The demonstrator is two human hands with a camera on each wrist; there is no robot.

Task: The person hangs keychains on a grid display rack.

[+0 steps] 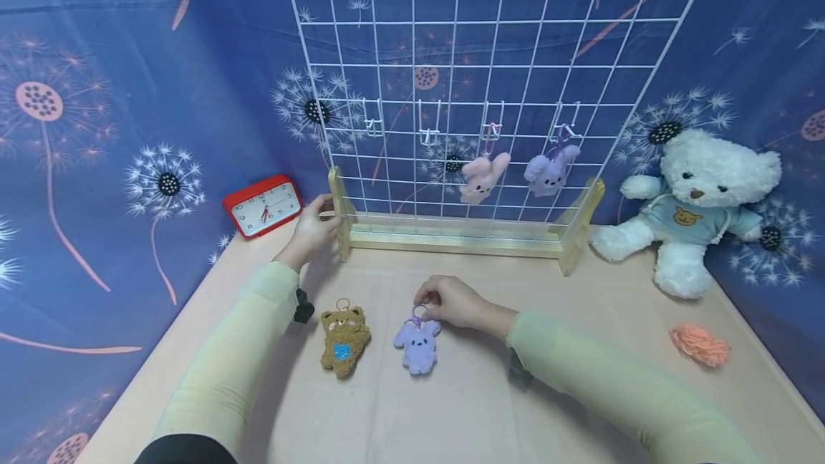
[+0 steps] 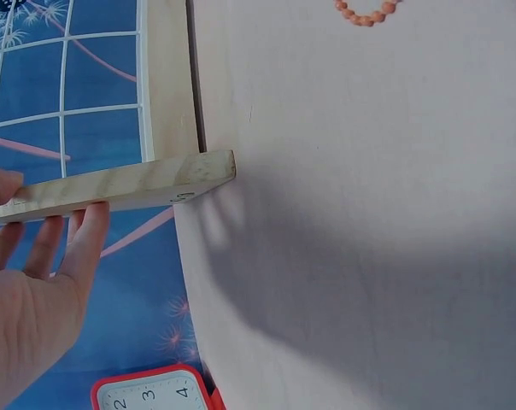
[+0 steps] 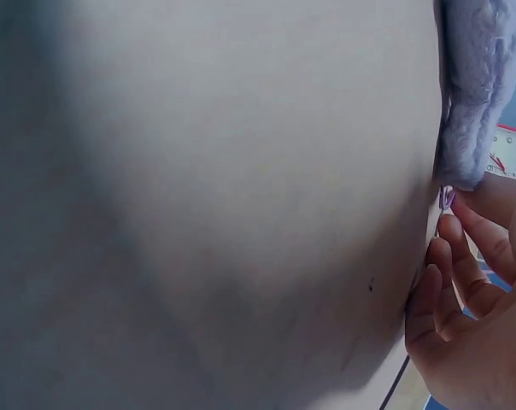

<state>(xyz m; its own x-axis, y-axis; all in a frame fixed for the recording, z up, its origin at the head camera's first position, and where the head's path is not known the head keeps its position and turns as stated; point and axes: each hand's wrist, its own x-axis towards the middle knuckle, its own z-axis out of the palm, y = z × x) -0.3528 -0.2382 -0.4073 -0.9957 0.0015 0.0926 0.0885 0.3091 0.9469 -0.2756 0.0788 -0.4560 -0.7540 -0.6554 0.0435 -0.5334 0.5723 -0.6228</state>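
My left hand holds the wooden end post of the white wire grid rack, thumb on one side and fingers on the other. With thumb and fingertips, my right hand pinches the ring of a purple plush keychain. That plush lies face up on the table; in the right wrist view its fluffy body shows beside the thumb. Left of it lies a brown bear keychain with a blue patch. On the rack's hooks hang a pink bunny keychain and another purple keychain.
Two bare hooks sit on the grid's left half. A red alarm clock stands behind my left hand. At the right are a white teddy bear in a blue shirt and a bundle of orange yarn. Blue dandelion-print cloth surrounds the table.
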